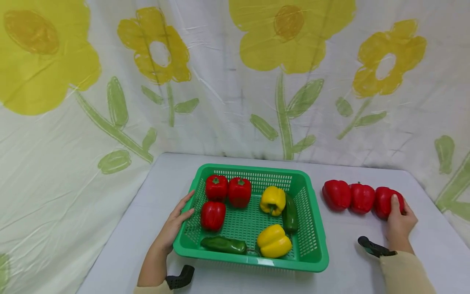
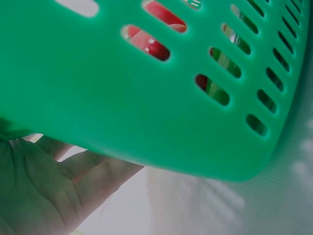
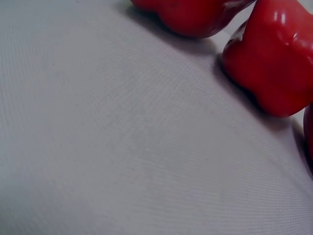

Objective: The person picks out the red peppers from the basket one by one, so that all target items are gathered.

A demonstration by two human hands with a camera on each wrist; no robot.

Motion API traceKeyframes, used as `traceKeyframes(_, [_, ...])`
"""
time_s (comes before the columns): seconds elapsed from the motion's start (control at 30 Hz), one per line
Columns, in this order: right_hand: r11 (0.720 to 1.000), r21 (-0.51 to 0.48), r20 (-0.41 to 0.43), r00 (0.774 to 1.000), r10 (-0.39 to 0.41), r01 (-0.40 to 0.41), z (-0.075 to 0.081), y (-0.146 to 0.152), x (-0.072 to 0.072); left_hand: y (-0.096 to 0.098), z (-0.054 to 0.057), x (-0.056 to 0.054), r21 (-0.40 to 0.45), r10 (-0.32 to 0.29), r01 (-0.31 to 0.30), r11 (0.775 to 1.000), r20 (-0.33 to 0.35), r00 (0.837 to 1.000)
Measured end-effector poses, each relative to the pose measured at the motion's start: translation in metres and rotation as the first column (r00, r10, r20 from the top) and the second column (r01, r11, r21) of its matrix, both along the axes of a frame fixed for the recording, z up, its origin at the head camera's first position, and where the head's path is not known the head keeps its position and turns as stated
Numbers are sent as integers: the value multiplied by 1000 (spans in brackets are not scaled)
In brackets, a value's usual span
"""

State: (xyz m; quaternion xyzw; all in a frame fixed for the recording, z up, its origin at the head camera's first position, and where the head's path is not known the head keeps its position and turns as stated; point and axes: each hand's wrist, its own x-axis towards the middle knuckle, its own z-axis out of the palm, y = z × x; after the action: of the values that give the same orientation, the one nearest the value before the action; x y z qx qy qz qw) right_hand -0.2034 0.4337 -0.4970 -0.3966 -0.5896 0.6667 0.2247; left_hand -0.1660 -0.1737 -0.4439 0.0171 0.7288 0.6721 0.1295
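My left hand (image 1: 171, 228) rests against the left rim of a green basket (image 1: 315, 228), its fairly straight fingers touching the edge. In the left wrist view, the palm (image 2: 39, 186) and fingers lie beside the basket wall (image 2: 122, 107), fingertips hidden behind it. On the right, my right hand (image 1: 400, 222) grips the rightmost red bell pepper (image 1: 383, 201), thumb on its near face. Two more red bell peppers, one in the middle (image 1: 362, 199) and one at the left (image 1: 336, 195), complete the row. The right wrist view shows red peppers (image 3: 274, 58) but no hand.
Inside the basket lie red bell peppers (image 1: 240, 192), two yellow bell peppers (image 1: 273, 241) and two long green peppers (image 1: 224, 245). Beneath everything is a white-covered table (image 1: 341, 261). Behind its far edge hangs a flower-painted cloth (image 1: 220, 102).
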Motion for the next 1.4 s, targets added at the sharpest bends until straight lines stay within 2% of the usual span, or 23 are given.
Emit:
traceKeyframes(0.3, [999,37,60,998,13,-15,-1,-1,-1,1,0,0,3,3,-3,1000,-7,1000])
traceKeyframes(0.53, [997,62,71,997,36,-41,1,-3,-2,0,-1,1,13,8,-8,1000,-5,1000])
traceKeyframes(0.67, [995,94,70,997,23,-29,3,-5,-2,0,-1,1,-1,8,-8,1000,-11,1000])
traceKeyframes(0.87, [997,74,71,997,5,-11,3,-7,-1,0,-2,0,3,4,-4,1000,-6,1000])
traceKeyframes(1.17, [997,72,83,996,20,-26,0,-6,-1,0,-2,0,13,4,-4,1000,-13,1000])
traceKeyframes(1.4, [989,142,75,997,23,-34,-2,-7,0,0,-2,1,18,0,0,1000,-16,1000])
